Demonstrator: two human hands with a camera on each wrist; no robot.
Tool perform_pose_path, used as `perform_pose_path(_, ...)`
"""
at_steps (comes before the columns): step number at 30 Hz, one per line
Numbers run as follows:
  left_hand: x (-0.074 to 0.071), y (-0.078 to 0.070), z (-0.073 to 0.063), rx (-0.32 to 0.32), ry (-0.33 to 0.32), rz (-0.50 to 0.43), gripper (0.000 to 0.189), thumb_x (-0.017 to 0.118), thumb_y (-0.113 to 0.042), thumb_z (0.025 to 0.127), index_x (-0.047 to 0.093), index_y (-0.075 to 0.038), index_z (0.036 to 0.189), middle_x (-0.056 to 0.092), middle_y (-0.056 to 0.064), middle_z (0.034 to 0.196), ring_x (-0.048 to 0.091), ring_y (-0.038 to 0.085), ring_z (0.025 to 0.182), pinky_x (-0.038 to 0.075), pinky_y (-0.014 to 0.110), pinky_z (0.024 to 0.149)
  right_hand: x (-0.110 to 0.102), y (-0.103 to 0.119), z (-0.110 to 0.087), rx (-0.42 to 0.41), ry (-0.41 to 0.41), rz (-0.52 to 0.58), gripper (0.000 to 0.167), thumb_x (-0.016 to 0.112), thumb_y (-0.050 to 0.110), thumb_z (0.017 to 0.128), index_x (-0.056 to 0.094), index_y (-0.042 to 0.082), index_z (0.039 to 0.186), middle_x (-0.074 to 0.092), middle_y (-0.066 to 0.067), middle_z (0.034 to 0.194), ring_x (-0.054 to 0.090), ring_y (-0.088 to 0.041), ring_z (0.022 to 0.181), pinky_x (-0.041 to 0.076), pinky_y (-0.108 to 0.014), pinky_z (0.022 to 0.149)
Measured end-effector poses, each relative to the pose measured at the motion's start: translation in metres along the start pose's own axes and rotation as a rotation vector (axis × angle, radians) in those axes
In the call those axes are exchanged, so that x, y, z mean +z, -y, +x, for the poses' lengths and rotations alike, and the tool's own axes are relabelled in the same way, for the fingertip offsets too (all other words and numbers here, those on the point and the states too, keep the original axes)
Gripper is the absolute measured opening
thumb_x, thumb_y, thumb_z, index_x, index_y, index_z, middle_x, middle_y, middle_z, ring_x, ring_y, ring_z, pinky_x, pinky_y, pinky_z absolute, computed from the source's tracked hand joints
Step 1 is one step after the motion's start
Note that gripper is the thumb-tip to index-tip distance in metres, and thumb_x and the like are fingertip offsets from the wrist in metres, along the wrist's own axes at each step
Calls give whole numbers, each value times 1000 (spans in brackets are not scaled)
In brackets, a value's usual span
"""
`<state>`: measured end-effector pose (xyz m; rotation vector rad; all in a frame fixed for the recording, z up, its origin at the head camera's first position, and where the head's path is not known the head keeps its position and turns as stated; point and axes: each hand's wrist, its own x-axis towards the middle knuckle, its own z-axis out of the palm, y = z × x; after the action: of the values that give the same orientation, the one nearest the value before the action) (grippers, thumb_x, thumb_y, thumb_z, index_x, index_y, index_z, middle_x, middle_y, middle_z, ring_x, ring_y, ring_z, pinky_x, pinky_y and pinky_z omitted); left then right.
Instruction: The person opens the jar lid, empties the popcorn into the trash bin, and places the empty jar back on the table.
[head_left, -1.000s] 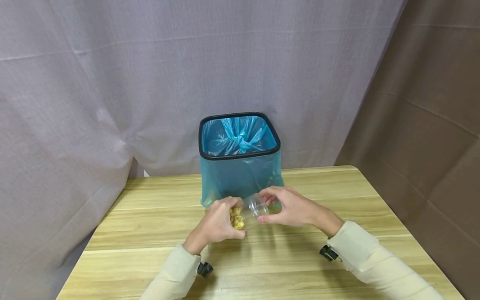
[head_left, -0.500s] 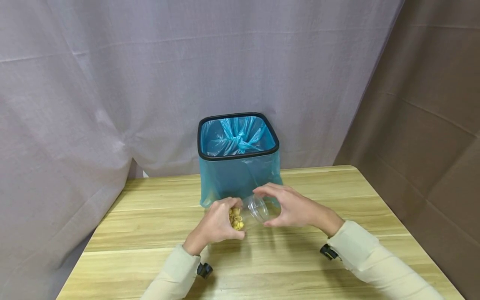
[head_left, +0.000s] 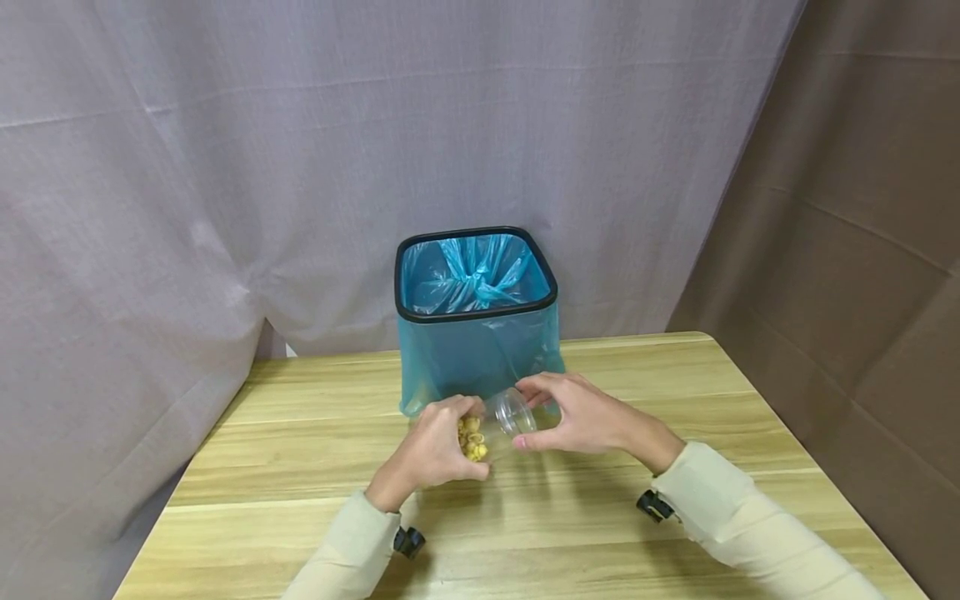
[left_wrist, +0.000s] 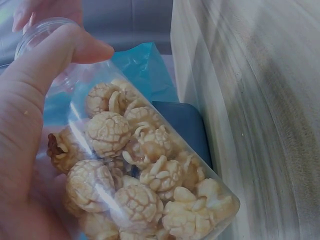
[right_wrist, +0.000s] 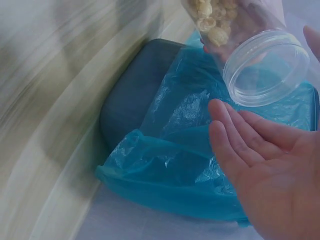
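Observation:
My left hand (head_left: 442, 442) grips a clear plastic jar (left_wrist: 150, 117) of caramel popcorn (left_wrist: 112, 132), its thumb across the jar's side. The jar is tilted above the table, its round clear end (right_wrist: 267, 67) towards my right hand (head_left: 577, 414). Whether a transparent lid covers that end is hard to tell. In the right wrist view, the right hand's fingers (right_wrist: 250, 132) are extended just beside the end, with the thumb on its other side. They do not curl round it. The popcorn lies in the part of the jar inside the left palm.
A bin (head_left: 480, 354) with a black rim and a blue plastic bag liner stands at the table's back edge, just behind the jar. The wooden table (head_left: 300, 467) extends to both sides. Grey curtains (head_left: 300, 167) hang behind and brown cloth (head_left: 847, 292) hangs at the right.
My right hand's fingers and thumb spread and shifted round the jar's clear end, then moved back near their earlier place. The left hand has stayed still with the jar.

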<state>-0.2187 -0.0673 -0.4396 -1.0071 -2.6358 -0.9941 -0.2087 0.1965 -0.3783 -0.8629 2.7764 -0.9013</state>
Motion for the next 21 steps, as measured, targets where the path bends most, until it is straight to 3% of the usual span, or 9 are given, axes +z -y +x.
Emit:
perform_pose_path(7,1,-1,0,15,-5,21,61,91,-28,61,69,-10,115,70,1,99,60,9,84,52,19,70,2,0,0,-25,9,7,74,80,57,88,60,10,141,70,-3,130,69,-17,115,59,-42,98)
perform_pose_path(14,2,-1,-1,12,4,5,60,92,-27,61,69,-10,114,73,6,101,60,10,84,52,20,70,1,0,0,-71,-13,-22,70,87,46,84,61,12,139,69,1,127,68,-15,113,58,-42,100)
perform_pose_path(21,0,1,-2,4,-5,-19,60,92,-28,62,70,-10,115,70,-1,100,61,9,85,53,20,71,-3,1,0,-83,-12,-34,72,90,42,81,60,14,140,67,1,131,67,-16,117,58,-44,103)
